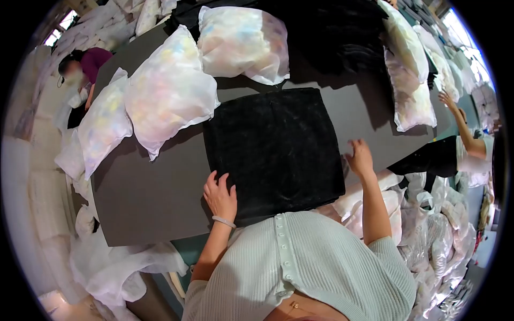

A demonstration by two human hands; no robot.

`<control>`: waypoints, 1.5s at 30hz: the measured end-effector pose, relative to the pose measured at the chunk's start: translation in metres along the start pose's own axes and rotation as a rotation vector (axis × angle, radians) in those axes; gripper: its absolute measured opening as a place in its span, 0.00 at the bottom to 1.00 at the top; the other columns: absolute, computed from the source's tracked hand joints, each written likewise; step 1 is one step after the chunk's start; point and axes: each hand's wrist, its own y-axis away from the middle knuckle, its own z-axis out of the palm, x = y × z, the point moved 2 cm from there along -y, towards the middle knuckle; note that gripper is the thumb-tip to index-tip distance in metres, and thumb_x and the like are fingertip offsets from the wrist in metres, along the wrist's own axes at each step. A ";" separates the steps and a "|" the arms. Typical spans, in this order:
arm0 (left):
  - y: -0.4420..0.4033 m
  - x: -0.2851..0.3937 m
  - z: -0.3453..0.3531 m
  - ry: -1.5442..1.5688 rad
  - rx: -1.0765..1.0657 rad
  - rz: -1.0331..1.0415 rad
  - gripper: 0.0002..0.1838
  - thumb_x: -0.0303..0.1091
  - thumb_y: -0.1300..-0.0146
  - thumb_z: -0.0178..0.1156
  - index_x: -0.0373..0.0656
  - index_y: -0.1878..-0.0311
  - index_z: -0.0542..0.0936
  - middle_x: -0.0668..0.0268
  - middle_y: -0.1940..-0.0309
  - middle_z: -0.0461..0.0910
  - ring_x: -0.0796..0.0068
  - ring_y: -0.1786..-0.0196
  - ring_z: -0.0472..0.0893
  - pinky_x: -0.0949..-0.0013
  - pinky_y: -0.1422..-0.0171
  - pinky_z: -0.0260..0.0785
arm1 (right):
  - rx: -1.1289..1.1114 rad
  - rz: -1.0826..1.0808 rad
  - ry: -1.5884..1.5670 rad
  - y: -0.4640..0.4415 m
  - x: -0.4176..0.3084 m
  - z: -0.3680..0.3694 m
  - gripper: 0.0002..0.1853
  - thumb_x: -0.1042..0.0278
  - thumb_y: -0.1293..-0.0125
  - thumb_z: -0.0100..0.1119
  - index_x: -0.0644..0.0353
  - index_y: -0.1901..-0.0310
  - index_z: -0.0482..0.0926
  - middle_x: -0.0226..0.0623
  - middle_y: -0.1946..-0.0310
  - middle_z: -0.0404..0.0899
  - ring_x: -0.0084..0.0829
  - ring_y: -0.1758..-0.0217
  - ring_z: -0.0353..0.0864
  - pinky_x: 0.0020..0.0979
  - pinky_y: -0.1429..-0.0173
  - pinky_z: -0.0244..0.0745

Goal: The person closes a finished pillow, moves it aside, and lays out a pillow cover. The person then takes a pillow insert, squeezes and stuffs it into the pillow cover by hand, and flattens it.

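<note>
A square black fabric piece (273, 150), which looks like a cushion cover, lies flat on the grey table in front of me. Whether it is one layer or several I cannot tell. My left hand (220, 198) rests at its lower left edge with the fingers spread. Just off its right edge is my right hand (361, 158), fingers apart and slightly bent, holding nothing. Beyond the fabric sit white stuffed pillows with pastel filling showing through: a large one (168, 91), one at the back (243, 45) and a smaller one (104, 123) at the left.
Black fabric is piled (342, 37) at the back of the grey table (144, 203). More stuffed pillows (409, 80) line its right side. A person (96, 64) is at the far left, another (471, 144) at the right. Plastic-wrapped bundles (433, 235) crowd the lower right.
</note>
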 end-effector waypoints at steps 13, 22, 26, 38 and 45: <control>-0.181 -0.045 0.026 0.847 0.390 -0.636 0.26 0.43 0.42 0.68 0.39 0.45 0.73 0.59 0.49 0.73 0.62 0.49 0.75 0.58 0.50 0.72 | 0.229 -0.481 -0.521 -0.013 -0.173 0.062 0.19 0.68 0.42 0.61 0.56 0.48 0.78 0.40 0.46 0.73 0.43 0.40 0.70 0.41 0.38 0.64; -0.264 -0.031 -0.036 1.858 0.323 -0.310 0.05 0.25 0.40 0.60 0.40 0.66 0.72 0.69 0.78 0.72 0.78 0.79 0.69 0.72 0.77 0.60 | 0.236 -0.479 -0.548 -0.013 -0.169 0.063 0.20 0.69 0.43 0.61 0.55 0.46 0.77 0.39 0.45 0.72 0.42 0.40 0.70 0.40 0.37 0.64; -0.156 0.061 -0.107 1.783 0.264 -0.397 0.12 0.35 0.29 0.50 0.36 0.57 0.79 0.68 0.79 0.73 0.74 0.77 0.73 0.69 0.73 0.68 | 0.006 -0.297 -1.055 -0.028 -0.156 0.074 0.17 0.63 0.36 0.57 0.57 0.46 0.77 0.38 0.44 0.74 0.38 0.40 0.72 0.37 0.39 0.67; -0.059 0.085 -0.121 0.441 0.036 0.186 0.13 0.24 0.34 0.52 0.39 0.50 0.82 0.55 0.58 0.84 0.67 0.54 0.83 0.67 0.51 0.74 | -0.373 0.234 -1.771 -0.035 -0.112 0.022 0.36 0.41 0.28 0.36 0.62 0.30 0.57 0.43 0.32 0.64 0.36 0.31 0.65 0.38 0.29 0.59; -0.111 0.091 0.016 -0.083 -0.224 0.554 0.33 0.41 0.39 0.59 0.37 0.32 0.64 0.52 0.33 0.66 0.57 0.27 0.60 0.55 0.25 0.50 | -0.493 0.360 -2.393 -0.002 -0.100 0.089 0.28 0.52 0.24 0.34 0.64 0.34 0.64 0.44 0.35 0.68 0.42 0.34 0.69 0.46 0.31 0.65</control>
